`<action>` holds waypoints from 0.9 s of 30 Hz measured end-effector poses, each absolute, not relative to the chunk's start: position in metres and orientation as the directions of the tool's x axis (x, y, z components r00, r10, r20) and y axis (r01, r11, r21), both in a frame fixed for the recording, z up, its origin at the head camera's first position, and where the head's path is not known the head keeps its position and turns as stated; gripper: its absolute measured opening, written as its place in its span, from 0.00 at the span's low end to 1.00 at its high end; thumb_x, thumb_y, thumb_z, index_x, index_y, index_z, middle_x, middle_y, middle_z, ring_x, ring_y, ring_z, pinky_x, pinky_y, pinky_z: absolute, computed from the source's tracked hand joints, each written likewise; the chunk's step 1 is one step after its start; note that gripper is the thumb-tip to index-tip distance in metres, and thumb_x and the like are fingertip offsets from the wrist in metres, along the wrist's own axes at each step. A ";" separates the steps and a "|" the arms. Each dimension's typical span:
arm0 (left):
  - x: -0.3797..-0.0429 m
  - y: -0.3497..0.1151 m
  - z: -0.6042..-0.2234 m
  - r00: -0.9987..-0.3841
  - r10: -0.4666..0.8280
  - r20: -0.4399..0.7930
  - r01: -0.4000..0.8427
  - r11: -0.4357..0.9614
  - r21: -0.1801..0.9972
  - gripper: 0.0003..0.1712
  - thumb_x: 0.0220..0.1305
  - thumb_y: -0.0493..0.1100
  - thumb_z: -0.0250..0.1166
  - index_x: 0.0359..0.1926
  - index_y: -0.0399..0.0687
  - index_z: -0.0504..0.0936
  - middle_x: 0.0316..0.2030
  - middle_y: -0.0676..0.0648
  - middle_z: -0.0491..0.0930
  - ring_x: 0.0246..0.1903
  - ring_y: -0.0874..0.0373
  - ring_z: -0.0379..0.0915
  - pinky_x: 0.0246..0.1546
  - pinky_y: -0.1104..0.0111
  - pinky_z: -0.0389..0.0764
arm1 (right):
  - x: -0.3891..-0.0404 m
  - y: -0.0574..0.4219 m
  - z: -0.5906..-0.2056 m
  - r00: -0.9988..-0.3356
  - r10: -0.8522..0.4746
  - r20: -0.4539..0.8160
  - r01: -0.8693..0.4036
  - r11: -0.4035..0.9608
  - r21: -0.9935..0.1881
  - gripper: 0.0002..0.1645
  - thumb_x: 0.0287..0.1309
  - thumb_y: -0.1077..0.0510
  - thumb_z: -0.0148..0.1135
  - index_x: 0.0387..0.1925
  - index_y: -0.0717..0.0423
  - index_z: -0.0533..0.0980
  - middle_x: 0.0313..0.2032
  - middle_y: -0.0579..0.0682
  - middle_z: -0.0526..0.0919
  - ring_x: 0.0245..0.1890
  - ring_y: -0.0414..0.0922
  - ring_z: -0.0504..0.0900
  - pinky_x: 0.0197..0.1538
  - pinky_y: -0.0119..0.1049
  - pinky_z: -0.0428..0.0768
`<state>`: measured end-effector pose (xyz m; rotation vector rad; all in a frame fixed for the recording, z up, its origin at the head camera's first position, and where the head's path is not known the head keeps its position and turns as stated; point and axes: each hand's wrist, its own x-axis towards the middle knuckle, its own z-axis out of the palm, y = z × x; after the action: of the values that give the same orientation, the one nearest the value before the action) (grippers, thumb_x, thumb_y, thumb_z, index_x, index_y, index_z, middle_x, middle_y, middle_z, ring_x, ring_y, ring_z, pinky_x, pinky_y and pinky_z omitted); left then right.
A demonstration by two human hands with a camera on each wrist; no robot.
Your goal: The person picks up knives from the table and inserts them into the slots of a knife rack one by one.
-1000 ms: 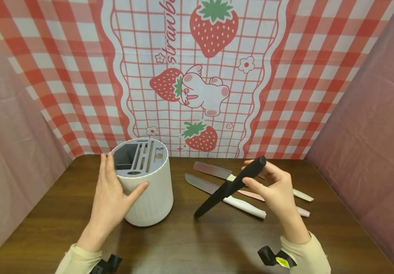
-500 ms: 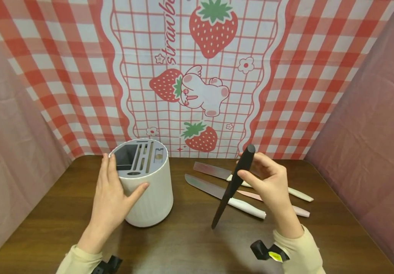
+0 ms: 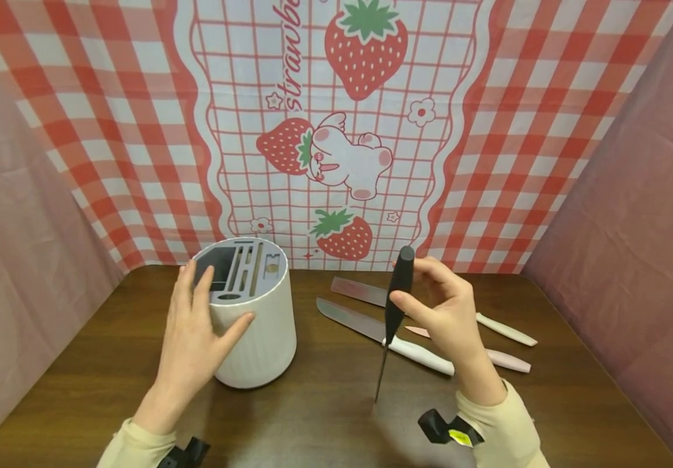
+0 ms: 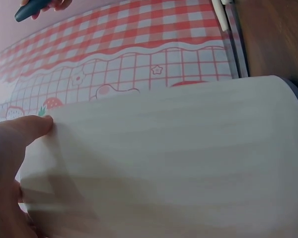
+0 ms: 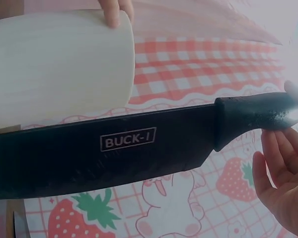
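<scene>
As the black knife (image 3: pixel 393 318) stands nearly upright, point down, to the right of the knife holder (image 3: pixel 257 344), its tip comes over the bare stretch toward the worktop's (image 3: pixel 313 416) front edge; whether it touches cannot be told. Thumb and fingers of the right hand (image 3: pixel 443 312) pinch its handle. With fairly straight fingers along the rim and the thumb against the wall, the left hand (image 3: pixel 192 331) rests on the holder, left of centre toward the back edge. The step in hand looks like orienting the knife while the holder is steadied; the next move, I judge, calls for a sure pinch and a blade kept clear of the left hand. White boxed lettering (image 5: pixel 128 139) on the blade reads "BUCK-1", or perhaps "BUCK-I". Nearer the right edge lie the white-handled knife (image 3: pixel 406 348), the pink knife (image 3: pixel 507 360) and the cream-handled knife (image 3: pixel 359 290). Behind the back edge, the checked cloth (image 3: pixel 289 201) carries sideways "strawbe", cut off at the top.
</scene>
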<state>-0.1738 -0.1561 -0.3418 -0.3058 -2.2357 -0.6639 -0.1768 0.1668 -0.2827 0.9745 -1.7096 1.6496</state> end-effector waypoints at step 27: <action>-0.167 -0.081 -0.314 -0.501 0.358 0.788 0.764 0.611 0.208 0.14 0.54 0.47 0.64 0.38 0.43 0.80 0.46 0.44 0.77 0.54 0.49 0.69 0.62 0.55 0.58 | -0.168 0.162 -0.273 -0.641 -0.219 0.736 -0.768 0.173 -0.617 0.23 0.41 0.71 0.68 0.44 0.65 0.74 0.29 0.45 0.80 0.32 0.40 0.78 0.41 0.30 0.77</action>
<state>-0.1671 -0.0808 -0.3137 -0.8794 -2.1096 -0.7168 -0.1684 0.1618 -0.2732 0.9280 -1.9678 1.4832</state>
